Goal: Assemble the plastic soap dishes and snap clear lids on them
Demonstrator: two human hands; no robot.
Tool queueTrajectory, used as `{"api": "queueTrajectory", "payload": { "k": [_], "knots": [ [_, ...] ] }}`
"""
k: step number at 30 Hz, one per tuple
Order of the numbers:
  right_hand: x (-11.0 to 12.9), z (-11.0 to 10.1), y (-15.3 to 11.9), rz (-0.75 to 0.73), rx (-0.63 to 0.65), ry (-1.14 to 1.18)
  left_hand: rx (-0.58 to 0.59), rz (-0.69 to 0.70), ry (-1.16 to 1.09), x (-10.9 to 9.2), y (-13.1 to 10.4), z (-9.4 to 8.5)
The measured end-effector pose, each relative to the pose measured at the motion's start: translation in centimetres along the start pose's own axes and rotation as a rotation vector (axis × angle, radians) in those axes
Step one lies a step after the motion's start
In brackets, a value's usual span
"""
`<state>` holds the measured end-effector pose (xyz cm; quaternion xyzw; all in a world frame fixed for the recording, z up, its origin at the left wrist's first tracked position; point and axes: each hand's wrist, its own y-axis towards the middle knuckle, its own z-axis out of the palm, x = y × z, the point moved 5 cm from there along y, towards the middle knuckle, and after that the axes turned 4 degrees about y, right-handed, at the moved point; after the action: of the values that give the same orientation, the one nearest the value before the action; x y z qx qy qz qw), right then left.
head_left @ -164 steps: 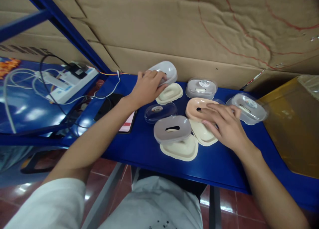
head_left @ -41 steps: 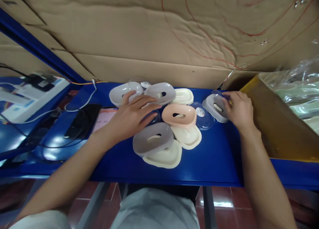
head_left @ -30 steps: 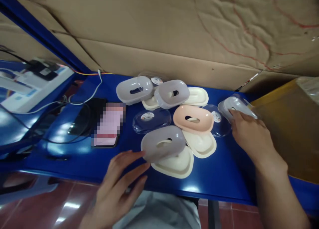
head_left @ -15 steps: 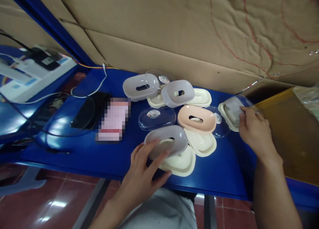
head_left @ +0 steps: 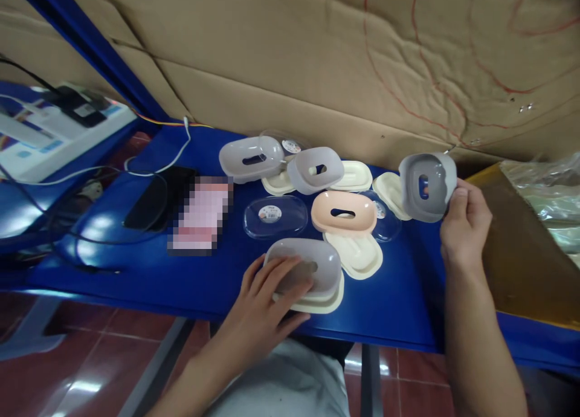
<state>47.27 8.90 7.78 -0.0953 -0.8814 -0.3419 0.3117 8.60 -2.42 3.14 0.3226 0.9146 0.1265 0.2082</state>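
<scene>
In my right hand (head_left: 464,223) is a grey soap dish tray (head_left: 414,202), pinched at its right rim and tilted so its slotted inside faces me. A cream base (head_left: 388,193) lies partly behind it. My left hand (head_left: 272,293) rests with spread fingers on another grey soap dish tray (head_left: 326,257), which sits over a cream base (head_left: 333,301). Beyond it are a peach tray (head_left: 324,217), a cream base (head_left: 362,257) and a clear lid (head_left: 276,223) with a round label. Two more grey trays (head_left: 235,157) stand at the back.
A phone (head_left: 199,214) with a blurred screen and a black flat object (head_left: 145,208) lie left on the blue table (head_left: 181,284). Cables and a white power strip (head_left: 67,139) are farther left. A brown box (head_left: 521,266) with clear plastic bags stands right, and cardboard (head_left: 272,60) lines the back.
My right hand has raised and tilted the grey tray off its cream base. Under my left hand, the other grey tray has shifted slightly right over its base.
</scene>
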Motion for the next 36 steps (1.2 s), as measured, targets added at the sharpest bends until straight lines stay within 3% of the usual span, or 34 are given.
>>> {"api": "queueTrajectory", "payload": {
  "k": [3, 7, 12, 16, 18, 23, 27, 30, 33, 36],
  "knots": [
    [1.9, 1.4, -1.3, -0.135, 0.070, -0.035, 0.017, 0.045, -0.018, -0.6, 1.0, 0.1],
    [4.6, 4.1, -3.4, -0.336, 0.300, -0.185, 0.027, 0.064, -0.009, -0.9, 2.2, 0.5],
    [6.3, 3.5, -3.9, -0.421, 0.350, -0.225, 0.048, 0.043, -0.033, -0.6, 2.7, 1.1],
    [7.6, 3.6, -5.4, -0.517, 0.692, -0.050, 0.038, 0.097, -0.014, -0.6, 2.7, 1.1],
    [8.2, 4.1, -6.4, -0.576, 0.801, -0.032, 0.005, 0.139, 0.006, -0.6, 2.8, 0.9],
    [8.6, 4.9, -7.5, -0.582, 0.832, -0.065, -0.093, 0.121, -0.016, -0.1, 2.9, 0.3],
    [8.2, 4.4, -7.6, -0.509, 0.935, -0.081, -0.141, 0.054, -0.138, 0.5, 2.5, 0.0],
    [8.3, 4.0, -7.9, -0.510, 0.961, -0.091, -0.198, 0.031, -0.227, 1.0, 2.7, -1.3],
    [8.8, 4.0, -8.6, -0.538, 0.964, -0.101, -0.244, 0.092, -0.166, 1.4, 5.0, -3.3],
    [9.4, 4.3, -9.3, -0.554, 0.927, -0.143, -0.266, 0.162, -0.047, 2.3, 9.8, -4.9]
  ]
}}
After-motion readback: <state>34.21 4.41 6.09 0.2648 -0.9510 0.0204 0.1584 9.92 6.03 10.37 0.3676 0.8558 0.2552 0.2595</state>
